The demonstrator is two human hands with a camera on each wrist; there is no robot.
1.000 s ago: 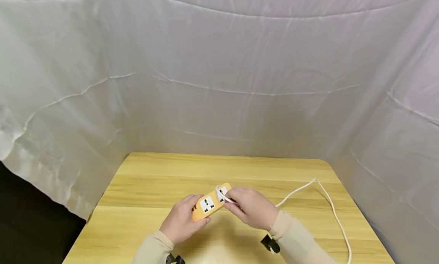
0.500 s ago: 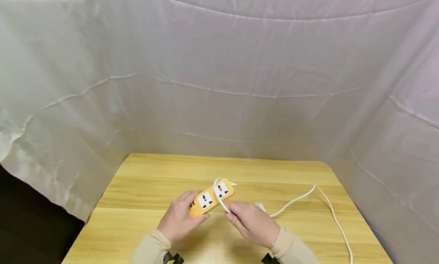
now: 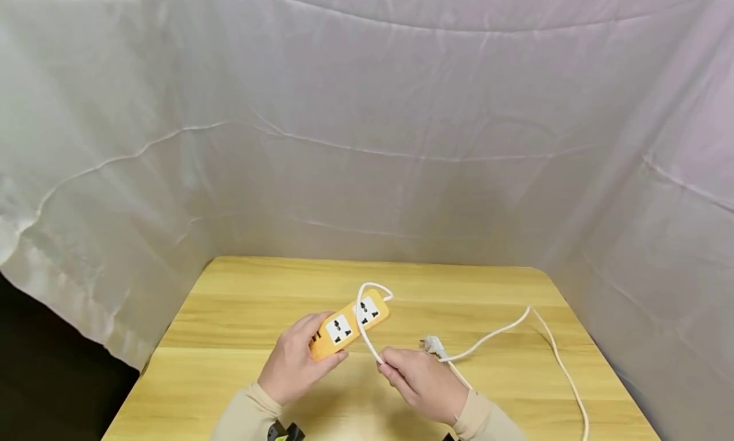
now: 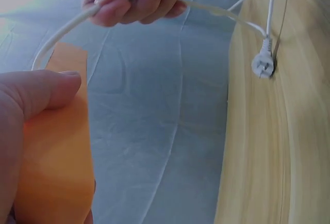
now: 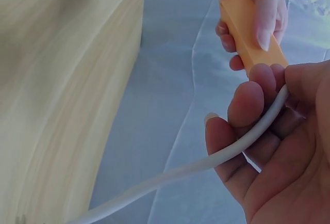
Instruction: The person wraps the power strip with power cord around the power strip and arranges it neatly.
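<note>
An orange power strip (image 3: 328,347) with white socket faces is gripped at its near left end by my left hand (image 3: 294,359), thumb along its side in the left wrist view. It slants up to the right over the table. From its far end the white cord (image 3: 367,343) loops back across the sockets to my right hand (image 3: 425,383). There thumb and fingers pinch the cord, which runs on through the curled palm (image 5: 294,177) in the right wrist view. The cord's plug (image 3: 434,347) lies on the table just beyond the right hand, prongs showing in the left wrist view.
A wooden table (image 3: 275,281) carries the rest of the cord (image 3: 559,358), which bends at the right and runs toward the front edge. Pale grey cloth (image 3: 367,192) hangs behind and at both sides.
My right hand has drawn back from the strip toward me, pulling the cord into a wider loop over the far end. The plug has come into sight. The strip has shifted slightly left.
</note>
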